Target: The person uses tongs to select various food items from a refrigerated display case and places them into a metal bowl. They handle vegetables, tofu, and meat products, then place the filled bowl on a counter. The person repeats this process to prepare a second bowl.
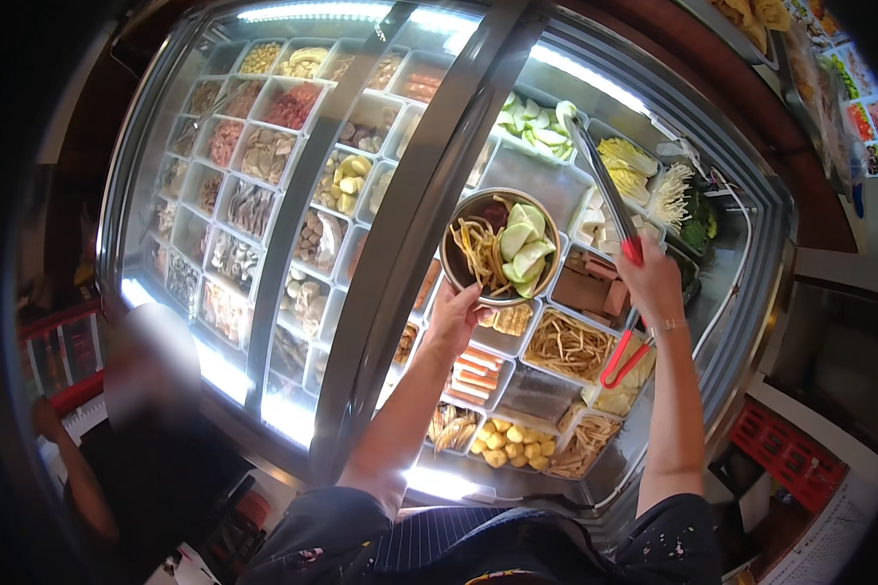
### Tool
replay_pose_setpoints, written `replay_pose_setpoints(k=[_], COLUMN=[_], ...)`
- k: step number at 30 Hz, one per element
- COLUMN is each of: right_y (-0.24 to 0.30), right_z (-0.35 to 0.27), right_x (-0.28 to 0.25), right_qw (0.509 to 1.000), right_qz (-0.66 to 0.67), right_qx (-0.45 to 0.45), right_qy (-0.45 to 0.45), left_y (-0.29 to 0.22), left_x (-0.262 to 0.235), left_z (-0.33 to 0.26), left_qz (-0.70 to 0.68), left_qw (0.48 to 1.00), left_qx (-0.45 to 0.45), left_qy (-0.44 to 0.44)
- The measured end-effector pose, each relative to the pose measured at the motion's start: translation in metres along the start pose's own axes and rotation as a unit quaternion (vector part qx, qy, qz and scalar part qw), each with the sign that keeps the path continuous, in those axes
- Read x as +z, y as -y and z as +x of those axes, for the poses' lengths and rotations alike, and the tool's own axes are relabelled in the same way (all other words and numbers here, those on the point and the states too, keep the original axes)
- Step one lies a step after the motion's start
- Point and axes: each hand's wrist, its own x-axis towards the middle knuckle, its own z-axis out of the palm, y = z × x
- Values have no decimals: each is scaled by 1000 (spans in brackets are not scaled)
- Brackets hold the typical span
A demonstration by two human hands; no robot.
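The left hand (454,317) is closed on the near edge of a round bowl (466,210), its thumb up at the rim; the fingers beneath are hidden, so their exact spread cannot be told. The bowl sits just beyond these fingertips, above the tubs, with pale brown strips (476,255) on its left side, light green slices (527,249) on its right and a dark red piece (496,214) toward the back. The right hand (651,283) has its fingers wrapped around the red grips of long tongs (605,180), whose looped handle end sticks out below the fist. The metal arms run forward and left from that hand to tips beside a heap of green slices (537,129); whether the tips pinch one is too small to tell. Around the hands lie yellowish leaves (626,161), thin white mushrooms (671,195), more brown strips (568,346), red-and-white sticks (475,372) and yellow balls (512,444). Left of the bowl, a broad metal bar (400,258) crosses the lit case, with further filled tubs under glass. Farther out, at lower left, stands another person (156,468) in dark clothing.
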Motion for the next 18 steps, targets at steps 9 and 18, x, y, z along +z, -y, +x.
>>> replay_pose_setpoints(k=[9, 18], right_y=[5, 22], right_z=[-182, -252], right_x=[-92, -128], right_qw=[966, 974], right_qz=[147, 129], right_qx=[100, 53], right_qy=[189, 178], left_y=[-10, -38], left_x=[29, 27], left_z=[-62, -169], left_qz=[24, 43], left_qw=[996, 995], left_qx=[-20, 24], left_qy=[80, 92])
